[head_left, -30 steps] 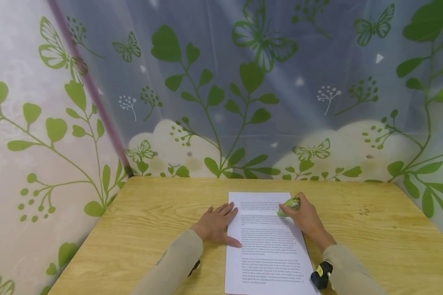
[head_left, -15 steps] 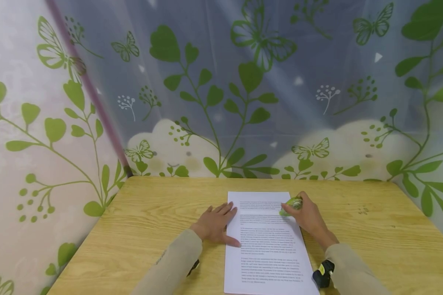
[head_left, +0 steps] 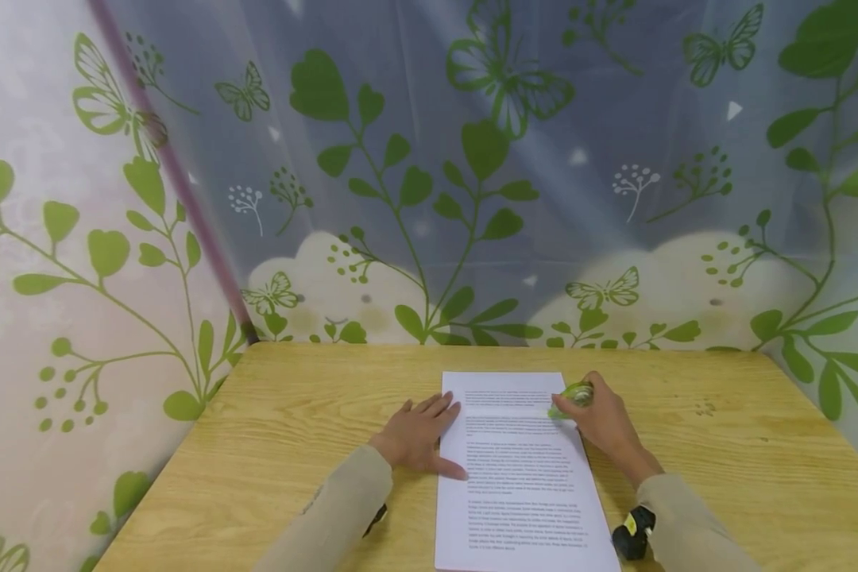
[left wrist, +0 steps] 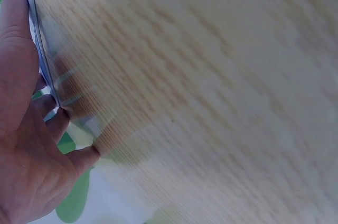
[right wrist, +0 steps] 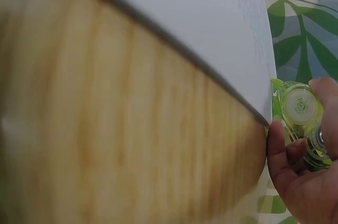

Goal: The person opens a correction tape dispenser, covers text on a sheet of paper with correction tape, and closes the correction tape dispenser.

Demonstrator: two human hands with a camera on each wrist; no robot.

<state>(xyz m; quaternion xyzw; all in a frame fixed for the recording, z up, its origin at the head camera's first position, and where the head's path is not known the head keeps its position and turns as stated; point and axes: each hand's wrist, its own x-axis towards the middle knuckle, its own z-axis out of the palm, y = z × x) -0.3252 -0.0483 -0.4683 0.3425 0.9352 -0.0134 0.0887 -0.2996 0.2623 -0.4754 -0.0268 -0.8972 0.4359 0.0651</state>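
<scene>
A printed sheet of paper (head_left: pixel 518 524) lies on the wooden table, its edge in the left wrist view showing some thickness like a stack or pad. My left hand (head_left: pixel 418 437) rests at its left edge, fingers spread, with thumb and fingertips on the paper. In my right hand (head_left: pixel 604 421) I hold a green, see-through correction tape dispenser (head_left: pixel 574 400), its tip at the right end of the upper text lines. The right wrist view shows the dispenser's round wheels (right wrist: pixel 301 105) between thumb and fingers. Whether the tip touches the paper I cannot tell.
The wooden table (head_left: pixel 314 389) runs back to a hanging curtain (head_left: pixel 429 159) printed with leaves and butterflies. A black wrist camera (head_left: pixel 632 532) sits on the right sleeve, close to the paper's lower right corner.
My right hand has slid a little to the right with the correction tape dispenser, towards the paper's right edge. The left hand stays where it was.
</scene>
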